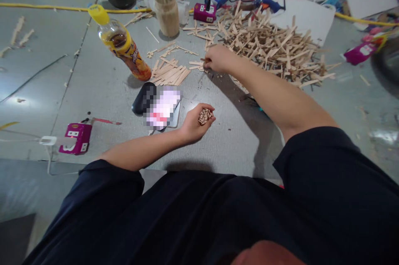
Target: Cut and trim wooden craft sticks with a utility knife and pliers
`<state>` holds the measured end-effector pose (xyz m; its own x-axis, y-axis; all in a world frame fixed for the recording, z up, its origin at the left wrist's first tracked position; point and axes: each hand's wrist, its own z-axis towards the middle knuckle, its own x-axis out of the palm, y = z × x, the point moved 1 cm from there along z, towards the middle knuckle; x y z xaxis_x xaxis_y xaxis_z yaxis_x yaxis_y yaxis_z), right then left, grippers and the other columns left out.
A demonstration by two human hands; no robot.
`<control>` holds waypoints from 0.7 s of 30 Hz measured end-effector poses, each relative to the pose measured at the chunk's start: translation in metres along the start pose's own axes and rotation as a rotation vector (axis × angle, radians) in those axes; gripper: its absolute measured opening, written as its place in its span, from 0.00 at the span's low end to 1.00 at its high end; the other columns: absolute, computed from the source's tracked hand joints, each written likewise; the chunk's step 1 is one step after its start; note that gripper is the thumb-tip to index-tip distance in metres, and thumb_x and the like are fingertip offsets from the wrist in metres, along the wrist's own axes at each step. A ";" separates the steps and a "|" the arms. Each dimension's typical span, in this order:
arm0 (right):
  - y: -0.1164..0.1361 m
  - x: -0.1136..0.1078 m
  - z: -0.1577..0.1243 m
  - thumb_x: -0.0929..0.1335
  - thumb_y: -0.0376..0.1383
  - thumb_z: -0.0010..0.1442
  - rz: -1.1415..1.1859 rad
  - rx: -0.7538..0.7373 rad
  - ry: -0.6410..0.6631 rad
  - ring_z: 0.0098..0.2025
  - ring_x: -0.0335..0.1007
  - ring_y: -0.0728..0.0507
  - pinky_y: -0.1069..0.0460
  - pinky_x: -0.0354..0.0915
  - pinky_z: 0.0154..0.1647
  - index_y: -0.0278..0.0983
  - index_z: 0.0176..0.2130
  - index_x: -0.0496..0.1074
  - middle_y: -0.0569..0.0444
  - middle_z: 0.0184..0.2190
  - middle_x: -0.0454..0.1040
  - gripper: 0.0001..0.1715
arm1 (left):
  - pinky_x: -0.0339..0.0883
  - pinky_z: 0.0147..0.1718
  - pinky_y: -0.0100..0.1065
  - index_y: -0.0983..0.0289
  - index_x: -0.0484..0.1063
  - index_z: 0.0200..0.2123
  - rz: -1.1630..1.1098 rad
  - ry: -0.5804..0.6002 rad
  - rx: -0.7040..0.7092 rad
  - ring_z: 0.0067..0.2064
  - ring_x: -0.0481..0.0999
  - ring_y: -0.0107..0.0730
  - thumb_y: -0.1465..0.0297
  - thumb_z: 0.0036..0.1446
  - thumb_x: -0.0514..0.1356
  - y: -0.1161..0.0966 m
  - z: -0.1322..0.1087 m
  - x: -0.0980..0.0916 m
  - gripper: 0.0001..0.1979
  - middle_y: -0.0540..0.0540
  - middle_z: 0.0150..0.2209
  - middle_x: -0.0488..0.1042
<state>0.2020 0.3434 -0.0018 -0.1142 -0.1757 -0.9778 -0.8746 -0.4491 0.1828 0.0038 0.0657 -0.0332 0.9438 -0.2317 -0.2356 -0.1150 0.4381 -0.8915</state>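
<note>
My left hand (196, 122) is wrapped round a thick bundle of wooden craft sticks (205, 116), whose ends face up toward me above the grey table. Farther forward and to the right, my right hand (217, 58) has its fingers pinched together at the ends of a few loose wooden sticks (195, 65). What exactly lies between those fingertips is partly hidden. A large heap of wooden sticks (274, 44) spreads beside and behind my right forearm. Left of that hand, a fanned group of flat sticks (171, 73) lies on the table.
A drink bottle with a yellow cap (126, 48) stands left of the sticks, near a cloudy jar (167, 13). Beside my left hand lie a phone (163, 107) and a black case (144, 98). Purple power adapters (76, 138), a blue glue gun (269, 3) and a yellow cable (62, 7) surround the area.
</note>
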 end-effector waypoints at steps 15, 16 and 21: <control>0.023 -0.032 -0.052 0.74 0.49 0.80 0.162 0.053 -0.024 0.42 0.79 0.34 0.38 0.76 0.51 0.40 0.35 0.77 0.43 0.35 0.80 0.23 | 0.78 0.41 0.37 0.58 0.75 0.50 0.009 -0.088 -0.066 0.38 0.82 0.33 0.64 0.72 0.70 -0.002 0.006 -0.002 0.09 0.51 0.39 0.82; 0.030 -0.032 -0.071 0.72 0.49 0.80 0.213 0.037 -0.043 0.42 0.79 0.34 0.38 0.75 0.49 0.42 0.36 0.76 0.44 0.36 0.81 0.21 | 0.77 0.41 0.37 0.58 0.75 0.49 0.009 -0.117 -0.087 0.38 0.82 0.33 0.64 0.72 0.70 -0.001 0.007 -0.002 0.09 0.51 0.39 0.82; 0.074 -0.001 -0.176 0.68 0.50 0.79 0.459 -0.036 0.017 0.40 0.78 0.36 0.42 0.72 0.42 0.45 0.42 0.72 0.50 0.37 0.82 0.15 | 0.81 0.52 0.43 0.56 0.72 0.48 -0.034 -0.253 -0.067 0.47 0.84 0.36 0.60 0.75 0.69 0.007 0.011 -0.001 0.10 0.54 0.46 0.81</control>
<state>0.2204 0.1559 0.0304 -0.4782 -0.3780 -0.7928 -0.7183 -0.3510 0.6006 0.0056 0.0785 -0.0351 0.9939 -0.0173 -0.1086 -0.0944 0.3737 -0.9227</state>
